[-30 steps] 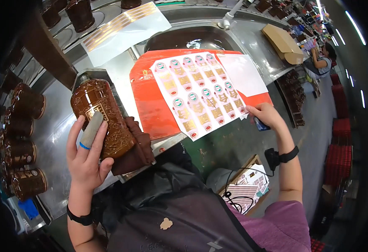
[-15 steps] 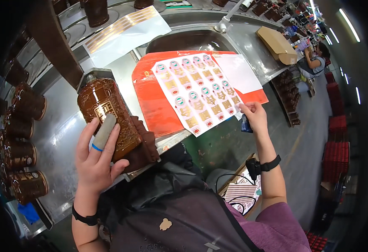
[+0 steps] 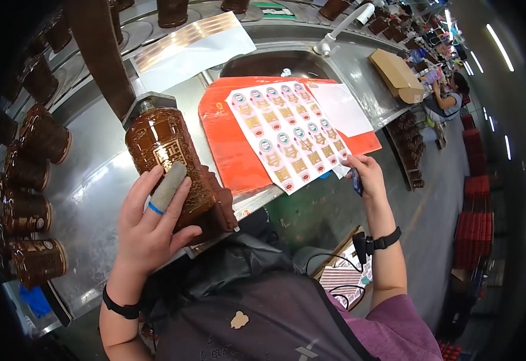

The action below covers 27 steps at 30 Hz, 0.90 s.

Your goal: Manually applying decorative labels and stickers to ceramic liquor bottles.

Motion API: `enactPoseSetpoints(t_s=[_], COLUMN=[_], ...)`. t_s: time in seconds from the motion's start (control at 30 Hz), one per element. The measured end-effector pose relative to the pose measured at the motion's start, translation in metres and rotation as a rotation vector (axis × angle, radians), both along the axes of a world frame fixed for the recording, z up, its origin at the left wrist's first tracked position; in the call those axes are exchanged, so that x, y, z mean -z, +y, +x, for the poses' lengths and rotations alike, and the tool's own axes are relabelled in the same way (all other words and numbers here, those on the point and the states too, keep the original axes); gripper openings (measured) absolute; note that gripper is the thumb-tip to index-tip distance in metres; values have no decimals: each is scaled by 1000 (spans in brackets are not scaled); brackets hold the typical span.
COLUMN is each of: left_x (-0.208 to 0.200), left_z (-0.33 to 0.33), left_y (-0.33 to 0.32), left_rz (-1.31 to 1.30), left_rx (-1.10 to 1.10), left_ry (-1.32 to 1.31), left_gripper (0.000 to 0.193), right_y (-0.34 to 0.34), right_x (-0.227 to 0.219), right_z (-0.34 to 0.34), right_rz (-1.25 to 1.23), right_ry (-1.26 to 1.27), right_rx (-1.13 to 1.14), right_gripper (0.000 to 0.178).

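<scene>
A brown embossed glass bottle [image 3: 173, 144] with a gold label panel lies on its side on the metal counter, its base end on a dark brown cloth [image 3: 224, 207]. My left hand [image 3: 152, 222] rests on the bottle with fingers stretched out, a grey cover with a blue band on one finger. To the right, a white sheet of labels [image 3: 290, 129] lies over a red sheet [image 3: 230, 156]. My right hand [image 3: 366, 174] pinches the label sheet's near right corner. A small dark blue object [image 3: 357, 182] shows below its fingers; its kind is unclear.
Brown bottles [image 3: 37, 210] stand along the left. Behind are a gold-striped sheet [image 3: 194, 51], a sink [image 3: 275, 63] with a white faucet [image 3: 329, 42], and a cardboard box [image 3: 395, 75]. A brown post [image 3: 100, 60] rises beside the bottle. Another person [image 3: 449, 99] sits far right.
The counter and bottle appear shifted slightly right in view. My left hand stays on the bottle. My right fingers have turned a little at the sheet's corner, and the blue object now sits higher.
</scene>
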State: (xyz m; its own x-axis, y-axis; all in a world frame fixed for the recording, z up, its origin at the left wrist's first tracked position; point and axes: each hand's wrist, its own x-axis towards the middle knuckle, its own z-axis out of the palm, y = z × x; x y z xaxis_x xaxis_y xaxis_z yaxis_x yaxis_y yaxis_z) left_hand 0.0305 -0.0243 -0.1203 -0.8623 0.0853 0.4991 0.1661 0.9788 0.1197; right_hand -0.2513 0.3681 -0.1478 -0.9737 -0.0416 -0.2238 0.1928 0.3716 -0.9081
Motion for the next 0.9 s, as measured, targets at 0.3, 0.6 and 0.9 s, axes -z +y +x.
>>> enactPoseSetpoints(t_s=[0.3,0.6,0.9], left_x=[2,-2,-8], left_z=[1,-4,0], left_y=[2,6,12], left_rz=[23,13,25], left_rx=[1,114,150], left_ry=[-8,129,177], left_gripper=[63,47,42], right_y=[-20,-24,-62], right_x=[-5,1,-194], right_z=[13,15,1], right_rz=[186,323,429], right_ry=[-291,208,463], right_rx=[-157,-268,-708], right_gripper=[35,21,10])
